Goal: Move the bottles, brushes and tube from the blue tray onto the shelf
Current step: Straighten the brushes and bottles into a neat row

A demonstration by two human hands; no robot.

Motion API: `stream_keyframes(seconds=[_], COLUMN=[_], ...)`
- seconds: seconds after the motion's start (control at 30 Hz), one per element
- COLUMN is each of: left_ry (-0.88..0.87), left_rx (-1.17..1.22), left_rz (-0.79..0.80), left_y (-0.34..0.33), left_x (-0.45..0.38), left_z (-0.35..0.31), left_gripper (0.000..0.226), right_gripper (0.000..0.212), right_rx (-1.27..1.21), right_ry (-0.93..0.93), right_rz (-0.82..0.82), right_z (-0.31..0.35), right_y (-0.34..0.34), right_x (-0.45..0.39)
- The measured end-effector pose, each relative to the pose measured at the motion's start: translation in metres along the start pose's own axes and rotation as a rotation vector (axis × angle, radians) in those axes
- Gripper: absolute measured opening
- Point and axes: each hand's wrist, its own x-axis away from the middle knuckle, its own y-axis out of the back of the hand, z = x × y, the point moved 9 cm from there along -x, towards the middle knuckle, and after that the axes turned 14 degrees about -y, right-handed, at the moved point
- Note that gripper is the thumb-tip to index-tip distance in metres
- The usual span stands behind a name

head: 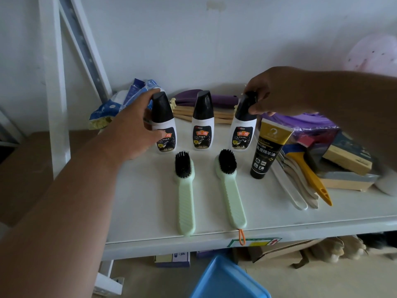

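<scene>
My left hand (pixel 133 130) cups the left bottle (pixel 163 123), fingers wrapped around it; my right hand (pixel 266 93) pinches the right bottle (pixel 243 123) by its cap, fingertips partly hidden.

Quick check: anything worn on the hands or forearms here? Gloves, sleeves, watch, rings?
Nothing worn that shows. The left hand and right hand are bare, with no gloves. Both forearms are uncovered as far as the picture edges, with no sleeve, watch or band. No rings on the fingers that show; some fingers are hidden behind the bottles.
</scene>
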Motion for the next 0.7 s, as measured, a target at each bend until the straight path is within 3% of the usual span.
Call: stream_keyframes(seconds=[0.7], left_ry=[0.051], left_rx=[-0.034], left_rz=[0.031], left_y=[0.0002], left_x=[0.0043], left_z=[-0.0035], left_gripper=[0.097], right_gripper=[0.041], right_rx=[-0.062], right_ry=[-0.038], right_rz=[0.014], right_z=[-0.0102], right_y=[-0.0063], right_x=[-0.0069])
